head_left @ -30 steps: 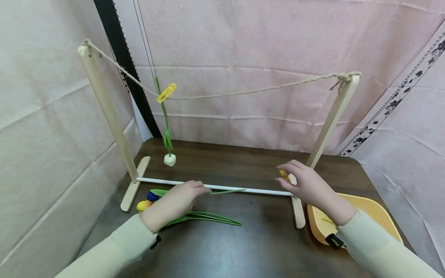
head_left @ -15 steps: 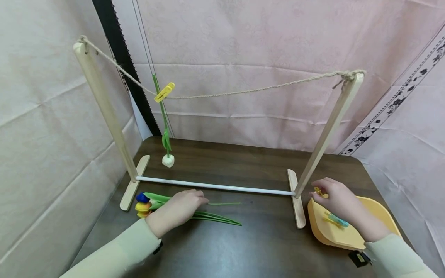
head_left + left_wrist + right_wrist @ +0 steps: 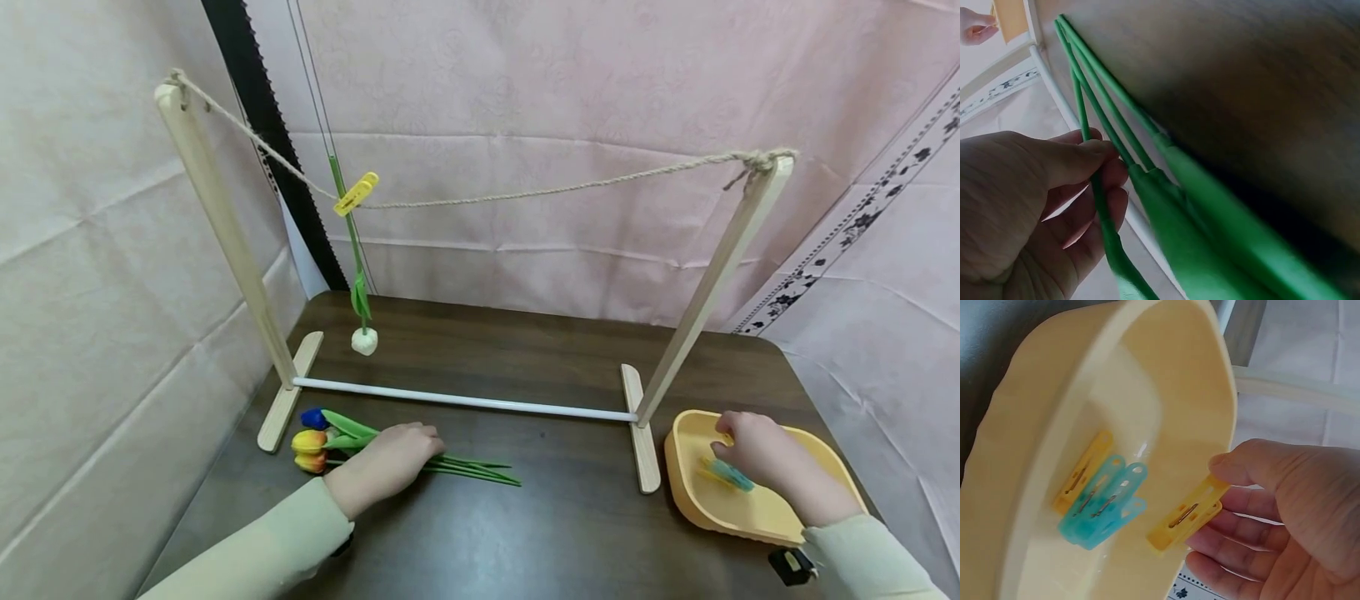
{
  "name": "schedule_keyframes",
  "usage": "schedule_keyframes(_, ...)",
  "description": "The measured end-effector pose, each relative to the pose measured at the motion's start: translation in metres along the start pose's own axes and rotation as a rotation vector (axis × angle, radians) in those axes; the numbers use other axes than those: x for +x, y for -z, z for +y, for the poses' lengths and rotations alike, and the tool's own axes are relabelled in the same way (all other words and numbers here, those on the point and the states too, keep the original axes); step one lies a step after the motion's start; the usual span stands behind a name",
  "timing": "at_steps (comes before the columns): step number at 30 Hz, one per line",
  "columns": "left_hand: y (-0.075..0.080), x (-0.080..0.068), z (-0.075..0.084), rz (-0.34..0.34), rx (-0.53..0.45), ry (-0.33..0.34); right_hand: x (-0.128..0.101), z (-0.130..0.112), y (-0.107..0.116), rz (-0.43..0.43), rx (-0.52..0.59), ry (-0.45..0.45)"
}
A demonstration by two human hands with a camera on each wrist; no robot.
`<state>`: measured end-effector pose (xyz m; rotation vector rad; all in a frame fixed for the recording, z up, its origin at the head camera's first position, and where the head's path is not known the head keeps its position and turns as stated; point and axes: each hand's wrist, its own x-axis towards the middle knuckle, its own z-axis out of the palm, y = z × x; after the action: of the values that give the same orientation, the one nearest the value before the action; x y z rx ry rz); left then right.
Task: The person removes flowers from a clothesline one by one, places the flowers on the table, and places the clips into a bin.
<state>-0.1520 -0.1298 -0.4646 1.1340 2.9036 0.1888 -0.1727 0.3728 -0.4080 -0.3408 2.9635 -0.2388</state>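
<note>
My left hand (image 3: 397, 462) is low over the table among several artificial tulips, pinching one green stem (image 3: 1097, 194) between thumb and fingers. Other stems (image 3: 1122, 131) run alongside it. A blue tulip head (image 3: 313, 418) and a yellow tulip head (image 3: 309, 442) lie left of that hand. Over the yellow basin (image 3: 693, 508) is my right hand (image 3: 765, 454), whose thumb and fingers pinch a yellow clothespin (image 3: 1188, 515) by one end. Inside the basin lie blue clothespins (image 3: 1100, 506) beside another yellow clothespin (image 3: 1085, 472).
A wooden stand with a left post (image 3: 225, 225) and right post (image 3: 712, 292) carries a slack rope (image 3: 525, 197). From it hangs a white tulip (image 3: 364, 341), upside down, clipped by a yellow clothespin (image 3: 356, 194). A white rod (image 3: 465, 402) joins the feet.
My right hand has moved right and down from beside the right post to the basin, still with the yellow clothespin. My left hand has lowered the pinched stem towards the other tulips.
</note>
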Motion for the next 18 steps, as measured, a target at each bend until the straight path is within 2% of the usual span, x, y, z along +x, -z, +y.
schedule_keyframes(11, -0.010, 0.001, -0.002, 0.028, 0.010, 0.053, -0.001, 0.010, -0.015, -0.021, -0.007, 0.044)
schedule_keyframes(18, -0.011, 0.002, -0.005, 0.008, 0.017, 0.072, -0.002, 0.010, -0.020, 0.000, -0.002, 0.075)
